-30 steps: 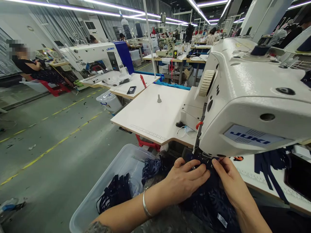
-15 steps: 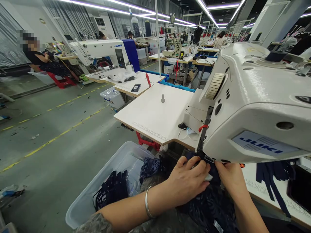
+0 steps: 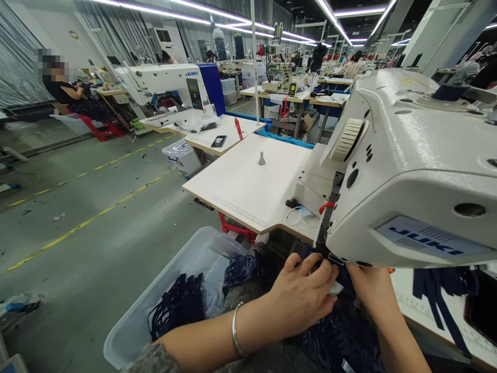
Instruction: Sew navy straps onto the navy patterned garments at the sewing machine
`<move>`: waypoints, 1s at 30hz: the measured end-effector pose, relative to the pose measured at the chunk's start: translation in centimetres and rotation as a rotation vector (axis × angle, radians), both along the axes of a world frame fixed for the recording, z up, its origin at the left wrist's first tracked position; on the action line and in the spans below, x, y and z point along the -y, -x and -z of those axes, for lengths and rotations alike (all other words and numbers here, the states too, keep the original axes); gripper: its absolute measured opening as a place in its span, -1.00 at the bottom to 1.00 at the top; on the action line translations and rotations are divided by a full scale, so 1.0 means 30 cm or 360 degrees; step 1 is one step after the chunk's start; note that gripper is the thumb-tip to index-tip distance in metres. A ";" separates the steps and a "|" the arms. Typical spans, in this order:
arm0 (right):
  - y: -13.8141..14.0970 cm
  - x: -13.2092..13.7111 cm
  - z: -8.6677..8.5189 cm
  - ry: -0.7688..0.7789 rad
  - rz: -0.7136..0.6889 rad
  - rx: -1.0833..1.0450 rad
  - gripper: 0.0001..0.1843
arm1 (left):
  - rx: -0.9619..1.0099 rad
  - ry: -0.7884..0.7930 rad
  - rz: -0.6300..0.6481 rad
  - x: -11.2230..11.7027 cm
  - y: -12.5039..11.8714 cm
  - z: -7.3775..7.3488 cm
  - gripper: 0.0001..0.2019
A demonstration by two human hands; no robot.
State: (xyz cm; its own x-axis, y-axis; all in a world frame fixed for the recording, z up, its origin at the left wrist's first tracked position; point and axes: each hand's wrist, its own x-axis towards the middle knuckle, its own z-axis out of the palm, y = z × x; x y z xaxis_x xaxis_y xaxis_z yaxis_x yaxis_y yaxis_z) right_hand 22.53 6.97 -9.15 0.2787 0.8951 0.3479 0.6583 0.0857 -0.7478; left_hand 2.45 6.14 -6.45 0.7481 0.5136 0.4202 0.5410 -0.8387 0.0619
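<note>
A patterned navy lace garment (image 3: 341,331) hangs from under the head of a white sewing machine (image 3: 419,155) down over my lap. My left hand (image 3: 305,290), with a silver bangle at the wrist, grips its dark cloth just left of the needle area, fingers curled. A smooth pale metallic piece (image 3: 336,288) shows under those fingers; its kind cannot be made out. My right hand (image 3: 368,285) pinches the cloth's right side below the machine head, its fingertips partly hidden. A black bar with a red band (image 3: 326,207) comes down beside the needle area.
At my left stands a clear plastic bin (image 3: 128,321) holding navy straps (image 3: 180,305) and lace pieces. A white worktable (image 3: 248,181) extends ahead. More navy strips (image 3: 442,295) hang at the right, near a dark phone-like object (image 3: 481,305). A co-worker (image 3: 68,96) sits far left.
The camera view has shifted slightly, so the machine appears a little lower and further right. Both hands keep nearly the same place on the cloth.
</note>
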 end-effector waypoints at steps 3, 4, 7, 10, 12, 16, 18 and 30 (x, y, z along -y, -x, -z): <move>-0.003 -0.002 0.005 -0.0028 -0.0007 0.0051 -0.67 | -0.0005 -0.0001 -0.0002 0.000 -0.002 0.001 -0.60; -0.003 -0.002 0.005 -0.0036 -0.0002 0.0060 -0.67 | -0.0007 -0.0007 -0.0003 -0.001 -0.002 0.001 -0.60; 0.002 -0.003 0.002 -0.0049 -0.0002 0.0060 -0.66 | -0.0008 -0.0040 -0.0016 -0.001 -0.003 0.003 -0.60; 0.003 -0.003 0.000 -0.0038 -0.0007 0.0041 -0.65 | -0.0017 -0.0063 -0.0024 0.000 -0.004 0.005 -0.60; 0.001 -0.003 0.004 -0.0018 0.0000 0.0035 -0.66 | -0.0024 -0.0068 -0.0026 0.002 -0.005 0.007 -0.60; -0.006 -0.004 0.019 0.0032 0.0022 0.0062 -0.65 | 0.0002 -0.0090 -0.0058 0.006 -0.007 0.013 -0.60; -0.005 -0.004 0.022 0.0020 0.0026 0.0080 -0.65 | 0.0011 -0.0116 -0.0094 0.007 -0.008 0.017 -0.60; -0.020 0.038 0.104 0.0186 0.0287 -0.0517 -0.62 | 0.0051 -0.0130 -0.0115 -0.003 0.002 0.019 -0.58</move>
State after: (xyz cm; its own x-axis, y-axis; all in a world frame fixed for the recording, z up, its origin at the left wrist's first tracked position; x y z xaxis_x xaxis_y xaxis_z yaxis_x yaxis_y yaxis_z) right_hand 23.13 5.83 -12.28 0.5142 0.8501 0.1139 0.3822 -0.1082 -0.9177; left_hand 2.38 6.22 -7.01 0.6958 0.5288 0.4859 0.5991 -0.8006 0.0134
